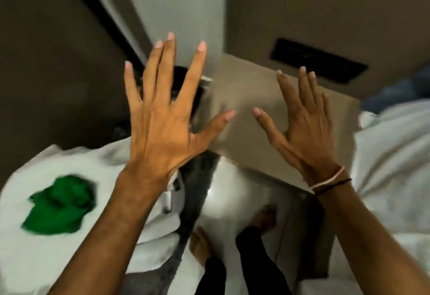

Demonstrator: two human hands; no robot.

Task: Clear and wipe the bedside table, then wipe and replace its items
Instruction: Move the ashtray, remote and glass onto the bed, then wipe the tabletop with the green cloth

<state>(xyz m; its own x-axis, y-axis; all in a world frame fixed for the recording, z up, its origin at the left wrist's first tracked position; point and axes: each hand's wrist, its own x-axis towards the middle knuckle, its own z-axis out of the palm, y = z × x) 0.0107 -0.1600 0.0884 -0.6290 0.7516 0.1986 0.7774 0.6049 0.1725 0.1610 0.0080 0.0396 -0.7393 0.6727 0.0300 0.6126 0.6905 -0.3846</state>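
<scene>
The bedside table (246, 90) has a bare beige top and stands between two white beds, below my raised hands. My left hand (160, 117) is held up with fingers spread wide, above the table's left edge, holding nothing. My right hand (302, 127) is also spread open over the table's right half, with thread bands at the wrist. A crumpled green cloth (60, 204) lies on the left bed. A dark object (186, 85) shows behind my left fingers at the table's left side; I cannot tell what it is.
White bedding (393, 166) borders the table on the right, another white bed (46, 248) on the left. A dark panel (318, 62) is set in the wall behind the table. My bare feet (263, 220) stand on the shiny floor in front.
</scene>
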